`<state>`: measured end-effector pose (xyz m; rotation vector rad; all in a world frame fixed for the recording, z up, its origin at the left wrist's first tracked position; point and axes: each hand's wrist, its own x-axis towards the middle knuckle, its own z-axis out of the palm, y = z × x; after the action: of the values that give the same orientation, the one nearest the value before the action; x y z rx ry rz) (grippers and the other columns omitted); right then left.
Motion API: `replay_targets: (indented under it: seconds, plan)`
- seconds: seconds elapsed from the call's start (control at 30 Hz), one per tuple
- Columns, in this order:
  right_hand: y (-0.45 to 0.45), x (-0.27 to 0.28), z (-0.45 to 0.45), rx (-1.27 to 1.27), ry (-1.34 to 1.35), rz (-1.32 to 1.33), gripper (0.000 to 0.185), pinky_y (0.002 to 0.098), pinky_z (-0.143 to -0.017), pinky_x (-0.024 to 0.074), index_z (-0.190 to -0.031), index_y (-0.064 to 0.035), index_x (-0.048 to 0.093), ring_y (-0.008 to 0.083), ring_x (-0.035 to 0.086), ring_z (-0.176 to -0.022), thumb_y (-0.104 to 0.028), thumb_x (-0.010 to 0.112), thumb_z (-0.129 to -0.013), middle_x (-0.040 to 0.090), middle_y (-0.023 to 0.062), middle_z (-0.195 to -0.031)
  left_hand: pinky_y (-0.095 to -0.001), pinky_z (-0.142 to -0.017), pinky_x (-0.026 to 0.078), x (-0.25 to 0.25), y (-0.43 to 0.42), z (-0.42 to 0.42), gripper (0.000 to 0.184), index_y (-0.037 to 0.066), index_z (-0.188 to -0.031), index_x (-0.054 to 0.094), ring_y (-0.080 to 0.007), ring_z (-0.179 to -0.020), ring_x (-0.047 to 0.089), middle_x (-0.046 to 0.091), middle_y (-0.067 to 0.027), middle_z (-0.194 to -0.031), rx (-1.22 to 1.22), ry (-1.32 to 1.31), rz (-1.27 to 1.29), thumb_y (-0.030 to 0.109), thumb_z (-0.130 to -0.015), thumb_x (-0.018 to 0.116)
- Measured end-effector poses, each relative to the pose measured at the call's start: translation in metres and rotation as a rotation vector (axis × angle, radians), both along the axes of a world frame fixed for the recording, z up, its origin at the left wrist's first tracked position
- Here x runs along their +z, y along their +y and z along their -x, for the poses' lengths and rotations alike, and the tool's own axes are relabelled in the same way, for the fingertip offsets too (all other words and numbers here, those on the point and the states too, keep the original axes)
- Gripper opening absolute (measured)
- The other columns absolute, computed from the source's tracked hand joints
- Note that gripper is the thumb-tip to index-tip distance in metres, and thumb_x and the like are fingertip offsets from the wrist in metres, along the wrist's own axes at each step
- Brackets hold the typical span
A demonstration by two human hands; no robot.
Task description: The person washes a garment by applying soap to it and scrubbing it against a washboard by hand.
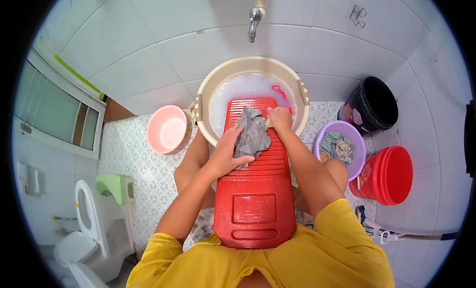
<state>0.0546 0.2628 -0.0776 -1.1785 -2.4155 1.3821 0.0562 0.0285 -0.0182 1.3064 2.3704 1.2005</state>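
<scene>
A wet grey cloth [252,133] lies bunched on the ridged upper part of a red washboard [254,186]. The board leans into a large beige basin [254,62] of cloudy water, its lower end against my body. My left hand [229,151] rests on the cloth's left side with fingers and thumb spread. At the board's upper right edge, my right hand [280,118] is closed round a small pale yellowish object, mostly hidden by the fingers. Something bright pink [281,95] floats in the water beyond that hand.
A pink basin [167,129] stands left. On the right are a purple basin [360,139] with clothes, a black bucket [353,100] and a red bucket [384,176]. A faucet [255,22] is above the beige basin. A green stool [113,186] and toilet [101,218] are lower left.
</scene>
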Motion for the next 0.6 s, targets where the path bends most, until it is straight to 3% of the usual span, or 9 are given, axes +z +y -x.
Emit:
replay_targets:
  seconds: [0.07,0.2,0.27,0.37,0.4,0.47,0.5,0.57,0.6]
  plan:
    - [-0.003,0.016,-0.002,0.267,-0.070,-0.151,0.033,0.0471,-0.078,0.0483,-0.091,-0.0020,0.067,0.0393,0.062,-0.086,-0.032,0.059,-0.082,0.064,0.0236,-0.095,-0.0439,-0.108,0.026,-0.016,0.008,-0.001,0.075,0.000,-0.134,0.038,-0.0430,-0.129,0.034,0.033,-0.0270,-0.141,-0.004,-0.048,-0.026,0.031,-0.076,0.074]
    - [-0.027,-0.008,-0.007,0.263,0.229,-0.495,0.031,0.0449,-0.071,0.0474,-0.078,-0.0027,0.063,0.0365,0.063,-0.074,-0.033,0.063,-0.080,0.065,0.0182,-0.075,-0.0431,-0.105,0.031,-0.026,0.011,-0.002,0.076,-0.001,-0.134,0.038,-0.0420,-0.127,0.038,0.039,-0.0274,-0.137,0.053,0.100,0.000,0.031,-0.075,0.075]
    - [-0.027,0.004,-0.007,0.237,0.045,-0.346,0.027,0.0485,-0.076,0.0476,-0.076,-0.0012,0.063,0.0398,0.061,-0.079,-0.028,0.058,-0.081,0.064,0.0213,-0.084,-0.0406,-0.099,0.038,-0.023,0.007,-0.003,0.076,-0.002,-0.132,0.040,-0.0394,-0.121,0.047,0.048,-0.0278,-0.128,0.115,-0.063,0.043,0.030,-0.074,0.076]
    - [-0.029,0.032,-0.008,0.216,0.137,0.032,0.023,0.0480,-0.078,0.0479,-0.079,-0.0015,0.063,0.0392,0.060,-0.088,-0.022,0.054,-0.082,0.063,0.0213,-0.095,-0.0386,-0.094,0.043,-0.005,0.004,-0.010,0.072,-0.002,-0.130,0.044,-0.0371,-0.113,0.054,0.054,-0.0271,-0.121,0.224,-0.303,0.073,0.030,-0.074,0.076]
    - [-0.035,0.043,-0.010,0.216,0.133,0.030,0.023,0.0480,-0.078,0.0479,-0.079,-0.0015,0.063,0.0392,0.060,-0.088,-0.022,0.054,-0.082,0.063,0.0213,-0.095,-0.0386,-0.094,0.043,-0.008,0.003,-0.012,0.072,-0.002,-0.130,0.044,-0.0371,-0.113,0.054,0.054,-0.0271,-0.121,0.224,-0.307,0.071,0.030,-0.074,0.076]
    - [-0.062,0.055,-0.015,0.658,0.414,-0.350,0.022,0.0460,-0.090,0.0444,-0.090,-0.0035,0.064,0.0359,0.056,-0.105,-0.020,0.053,-0.082,0.060,0.0203,-0.110,-0.0388,-0.086,0.048,-0.016,-0.001,-0.018,0.066,0.002,-0.130,0.046,-0.0366,-0.101,0.061,0.062,-0.0228,-0.110,0.241,-0.194,0.004,0.024,-0.075,0.076]
    - [-0.074,0.043,-0.023,0.659,0.408,-0.345,0.022,0.0460,-0.090,0.0444,-0.090,-0.0035,0.064,0.0359,0.056,-0.105,-0.020,0.053,-0.082,0.060,0.0203,-0.110,-0.0388,-0.086,0.048,-0.011,-0.003,-0.021,0.066,0.002,-0.130,0.046,-0.0366,-0.101,0.061,0.062,-0.0228,-0.110,0.242,-0.201,0.007,0.024,-0.075,0.076]
    - [-0.092,0.013,-0.037,0.810,0.439,-0.746,0.027,0.0471,-0.101,0.0354,-0.097,-0.0032,0.064,0.0333,0.049,-0.118,-0.023,0.053,-0.082,0.055,0.0195,-0.122,-0.0385,-0.088,0.048,0.003,-0.006,-0.026,0.053,0.003,-0.125,0.051,-0.0361,-0.103,0.060,0.061,-0.0210,-0.113,0.245,-0.217,0.100,0.017,-0.078,0.071]
    - [-0.087,0.009,-0.032,0.814,0.437,-0.748,0.027,0.0471,-0.101,0.0354,-0.097,-0.0032,0.064,0.0333,0.049,-0.118,-0.023,0.053,-0.082,0.055,0.0195,-0.122,-0.0385,-0.088,0.048,-0.002,-0.007,-0.024,0.053,0.003,-0.125,0.051,-0.0361,-0.103,0.060,0.061,-0.0210,-0.113,0.247,-0.220,0.096,0.017,-0.078,0.071]
